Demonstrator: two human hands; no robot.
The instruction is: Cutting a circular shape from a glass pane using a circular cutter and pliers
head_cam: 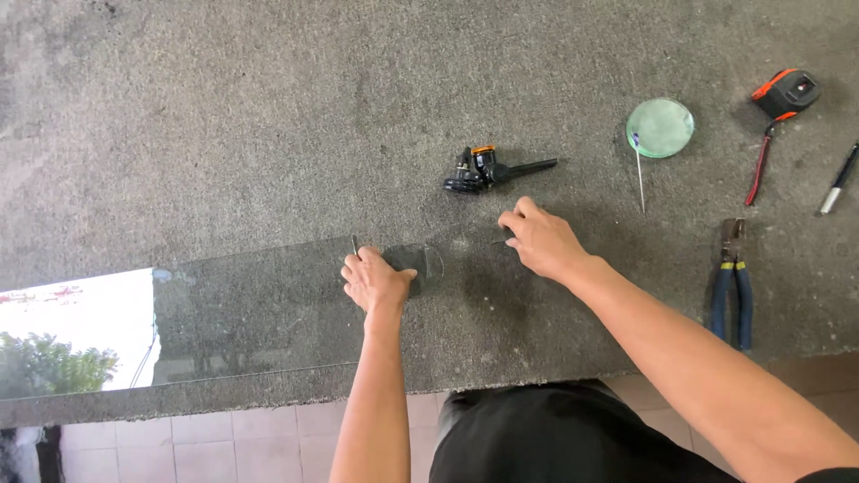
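Both hands' fingers [358,262] on glass strip [268,313]

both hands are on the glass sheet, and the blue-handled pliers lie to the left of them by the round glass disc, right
Not quite. In the head view both the left hand and right hand do rest on the glass sheet, but the blue-handled pliers lie to the right of them, below the round glass disc.

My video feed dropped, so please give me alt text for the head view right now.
A person presses both hands on a clear glass sheet lying on a grey carpeted table, left hand beside a curved cut, right hand at the sheet's right end. Beyond lie a black glass cutter, a round glass disc, a tape measure and blue-handled pliers.
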